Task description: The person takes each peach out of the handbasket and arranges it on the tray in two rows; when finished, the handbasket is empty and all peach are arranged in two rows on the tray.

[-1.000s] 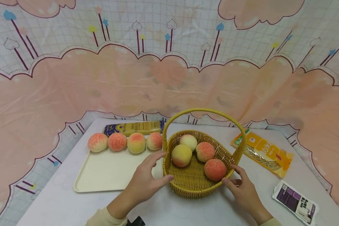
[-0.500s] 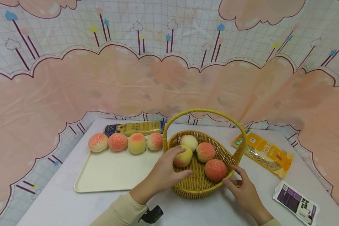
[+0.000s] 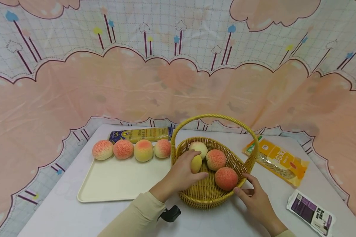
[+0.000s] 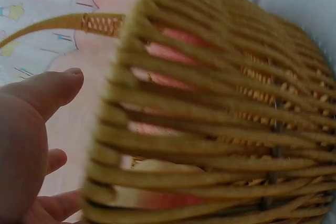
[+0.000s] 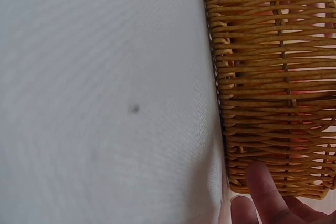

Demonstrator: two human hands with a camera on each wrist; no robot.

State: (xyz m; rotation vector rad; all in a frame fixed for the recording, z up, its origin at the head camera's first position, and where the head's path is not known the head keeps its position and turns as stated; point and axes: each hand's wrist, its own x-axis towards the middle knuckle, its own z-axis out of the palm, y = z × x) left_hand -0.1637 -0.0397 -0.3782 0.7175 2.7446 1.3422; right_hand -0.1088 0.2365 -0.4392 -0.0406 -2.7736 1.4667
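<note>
Wicker bskt w/ 4 peaches; 4 more @ tray

A tray, basket and yellow packet rest on a white table, orange packet and purple pouch toward its right edge.

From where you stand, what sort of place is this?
Likely a staged tabletop setup rather than a working kitchen: a cartoon-printed backdrop spreads behind a white-topped table, where a wicker basket holds peach-like fruit.
</note>
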